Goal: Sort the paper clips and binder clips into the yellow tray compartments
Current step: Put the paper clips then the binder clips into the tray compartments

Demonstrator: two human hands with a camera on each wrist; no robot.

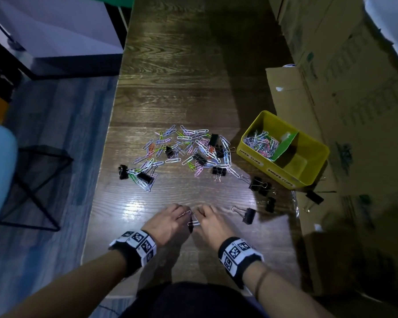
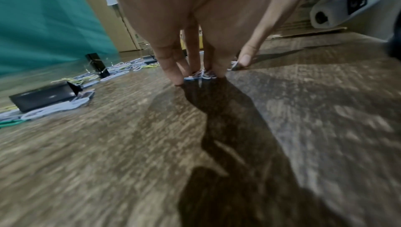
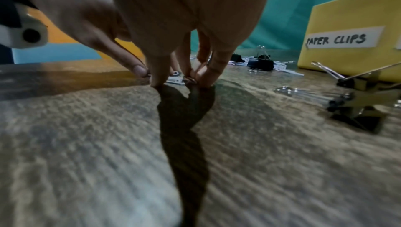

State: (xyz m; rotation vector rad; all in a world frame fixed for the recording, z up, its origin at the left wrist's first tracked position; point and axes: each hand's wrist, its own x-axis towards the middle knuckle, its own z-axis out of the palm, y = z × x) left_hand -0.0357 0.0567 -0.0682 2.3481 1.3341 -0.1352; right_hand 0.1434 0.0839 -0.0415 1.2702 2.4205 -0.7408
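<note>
Dark wood-grain laminate covers the tabletop (image 1: 175,65), and both hands work close together near its front edge. The left hand (image 1: 168,222) and the right hand (image 1: 210,222) point their fingers down onto a small cluster of white wire paper clips (image 1: 192,220) lying on the wood between them. From the left wrist view, the left fingertips (image 2: 179,76) press on the little cluster (image 2: 201,74), with the thumb set just beside it; the fingers are bent around the clips, pinching at them. From the right wrist view, the right fingertips (image 3: 204,79) and thumb pinch at the same white clips (image 3: 175,79) against the surface.

Farther back lies the scattered pile of coloured and white paper clips (image 1: 184,150), with several black binder clips (image 1: 199,158) mixed into it. More black binder clips with silver wire handles (image 1: 259,185) lie apart to the right of the hands, near the tray.

At the right stands the yellow rectangular tray (image 1: 317,143), split by a green divider (image 1: 285,145). Its far-left compartment holds a heap of sorted paper clips (image 1: 261,143); the near-right compartment (image 1: 295,165) looks bare of clips. A white label on the tray's wall reads "PAPER CLIPS" (image 3: 340,39). Brown cardboard boxes (image 1: 342,88) line the right side.
</note>
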